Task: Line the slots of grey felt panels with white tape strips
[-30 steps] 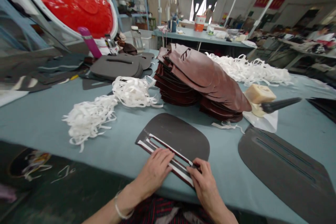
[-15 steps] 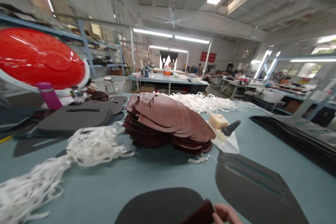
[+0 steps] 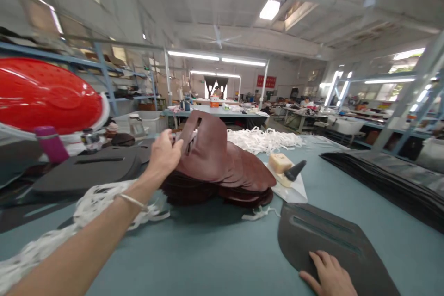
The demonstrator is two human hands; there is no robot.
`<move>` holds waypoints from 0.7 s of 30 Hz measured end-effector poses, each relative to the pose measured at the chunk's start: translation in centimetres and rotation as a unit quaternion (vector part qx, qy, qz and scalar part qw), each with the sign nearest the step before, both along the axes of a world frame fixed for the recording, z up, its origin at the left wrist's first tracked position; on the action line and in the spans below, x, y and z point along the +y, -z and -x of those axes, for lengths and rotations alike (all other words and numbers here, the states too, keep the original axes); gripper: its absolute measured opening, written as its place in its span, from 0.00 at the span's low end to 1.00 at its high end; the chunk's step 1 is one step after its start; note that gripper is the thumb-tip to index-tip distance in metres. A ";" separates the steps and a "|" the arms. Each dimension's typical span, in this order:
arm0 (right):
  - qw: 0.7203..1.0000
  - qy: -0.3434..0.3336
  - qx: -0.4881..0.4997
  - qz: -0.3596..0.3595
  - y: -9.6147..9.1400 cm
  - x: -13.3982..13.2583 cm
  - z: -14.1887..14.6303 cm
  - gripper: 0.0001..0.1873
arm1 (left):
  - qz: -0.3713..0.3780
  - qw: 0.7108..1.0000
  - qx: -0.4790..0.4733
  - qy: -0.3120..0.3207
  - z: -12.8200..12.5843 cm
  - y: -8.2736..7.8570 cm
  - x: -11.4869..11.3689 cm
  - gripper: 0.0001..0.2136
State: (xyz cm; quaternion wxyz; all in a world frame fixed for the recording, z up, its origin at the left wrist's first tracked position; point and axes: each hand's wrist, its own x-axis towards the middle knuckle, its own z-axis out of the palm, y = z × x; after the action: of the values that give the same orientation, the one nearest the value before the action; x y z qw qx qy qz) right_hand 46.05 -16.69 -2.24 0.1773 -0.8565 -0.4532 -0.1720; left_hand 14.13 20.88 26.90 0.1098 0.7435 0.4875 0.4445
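My left hand (image 3: 163,155) reaches out across the table and is closed on the top brown leather piece (image 3: 204,150), which is tilted up off the stack of brown leather pieces (image 3: 239,180). My right hand (image 3: 329,275) lies flat with spread fingers on a dark grey cut piece (image 3: 329,240) at the near right. A bracelet shows on my left wrist.
White strip offcuts (image 3: 93,206) lie under my left arm and another heap (image 3: 263,139) behind the stack. A yellowish block and a black-handled tool (image 3: 289,170) sit on white paper. Grey pieces (image 3: 86,171), a purple bottle (image 3: 52,144) and a red basin (image 3: 45,95) are left; black sheets (image 3: 388,178) right.
The view rose from the near table edge. My left hand left the grey piece with white strips and took the top brown piece; my right hand moved onto the grey piece at right.
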 end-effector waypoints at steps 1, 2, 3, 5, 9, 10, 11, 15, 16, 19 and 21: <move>0.999 -0.023 -0.021 -0.006 -0.5 0.0 0.9 0.15 | -0.051 0.999 0.003 -0.012 -0.1 0.1 -0.4 0.26; 0.998 -0.056 -0.029 -0.022 -1.1 0.1 1.7 0.10 | -0.099 0.995 0.006 -0.008 -0.2 0.5 -1.1 0.27; 0.995 -0.074 -0.021 -0.059 -1.7 0.2 2.2 0.09 | -0.130 0.991 0.006 0.007 -0.1 1.1 -2.1 0.26; 0.991 -0.062 0.004 -0.115 -2.7 0.5 2.5 0.10 | -0.144 0.986 0.018 0.079 0.4 2.9 -4.2 0.23; 0.979 0.068 0.002 -0.191 -4.2 0.5 1.7 0.15 | -0.036 0.975 0.043 0.217 2.3 9.3 -7.7 0.17; 0.973 0.093 -0.002 -0.212 -4.5 0.6 2.1 0.16 | 0.013 0.969 0.051 0.240 2.6 11.2 -8.4 0.16; 0.968 0.106 -0.006 -0.227 -4.7 0.8 2.9 0.16 | 0.077 0.960 0.061 0.261 2.9 13.1 -9.1 0.17; 0.970 -0.034 0.045 -0.235 -4.4 2.6 10.8 0.12 | 0.424 0.851 0.013 0.310 2.8 19.5 -12.0 0.27; 0.965 -0.098 0.072 -0.231 -4.1 3.1 13.5 0.13 | 0.499 0.813 -0.021 0.300 2.6 20.5 -12.8 0.30; 0.934 -0.278 0.123 -0.189 -3.6 4.2 20.3 0.13 | 0.606 0.742 -0.090 0.272 1.9 22.1 -14.3 0.32; 0.908 -0.361 0.144 -0.156 -4.0 4.5 21.9 0.15 | 0.595 0.740 -0.097 0.297 1.7 22.6 -14.5 0.31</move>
State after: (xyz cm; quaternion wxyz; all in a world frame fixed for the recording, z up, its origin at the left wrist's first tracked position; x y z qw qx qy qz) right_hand 24.14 -12.20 1.76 0.4221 -0.6110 -0.6685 -0.0394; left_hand 12.42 6.34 4.28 0.7033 0.5864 0.3942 0.0784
